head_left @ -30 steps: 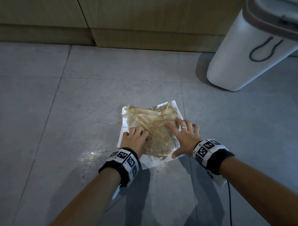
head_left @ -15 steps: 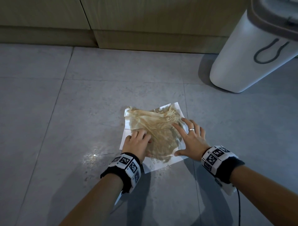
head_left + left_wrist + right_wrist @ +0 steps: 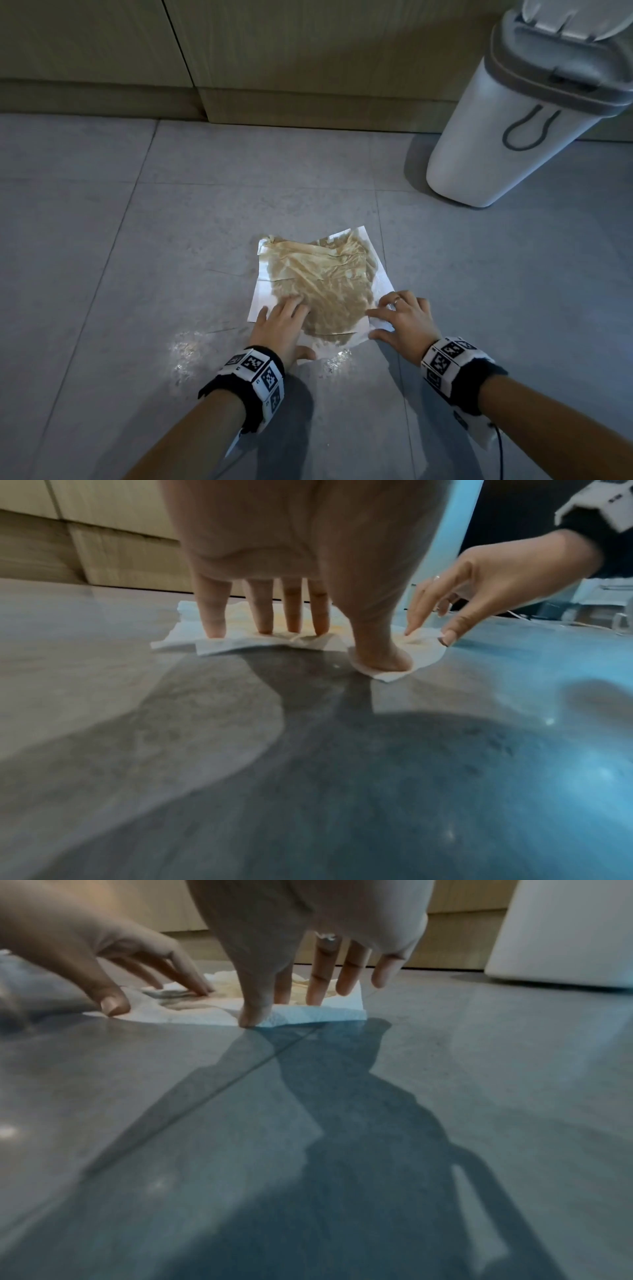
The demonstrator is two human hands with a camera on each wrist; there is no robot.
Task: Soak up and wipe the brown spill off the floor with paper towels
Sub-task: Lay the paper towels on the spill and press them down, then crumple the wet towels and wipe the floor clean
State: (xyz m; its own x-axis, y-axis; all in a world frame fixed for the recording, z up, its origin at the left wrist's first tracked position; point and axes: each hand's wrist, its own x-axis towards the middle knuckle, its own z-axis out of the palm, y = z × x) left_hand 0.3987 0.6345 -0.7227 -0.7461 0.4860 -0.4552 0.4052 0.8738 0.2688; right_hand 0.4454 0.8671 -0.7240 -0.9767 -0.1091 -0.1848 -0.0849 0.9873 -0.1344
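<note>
A stack of white paper towels [image 3: 325, 284] lies flat on the grey floor tile [image 3: 171, 240], its middle soaked brown and its edges still white. My left hand [image 3: 284, 322] rests on the near left part, fingers straight and pressing down [image 3: 291, 615], thumb on the near edge. My right hand [image 3: 400, 318] is arched over the near right corner, its fingertips and thumb pressing the white edge [image 3: 308, 1012]. Neither hand has lifted the paper. A wet, glistening patch [image 3: 185, 356] shows on the floor left of my left wrist, and a smaller one [image 3: 337, 359] just below the towels.
A white bin [image 3: 507, 137] with a grey rim and a raised lid stands at the back right. Wooden cabinet fronts [image 3: 274, 51] and their kickboard run along the back. Grey tiles stretch away to the left and towards me.
Both hands have slid towards me over the towels, from the soaked middle to the near edge. The right hand has gone from lying flat to arched on its fingertips at the corner.
</note>
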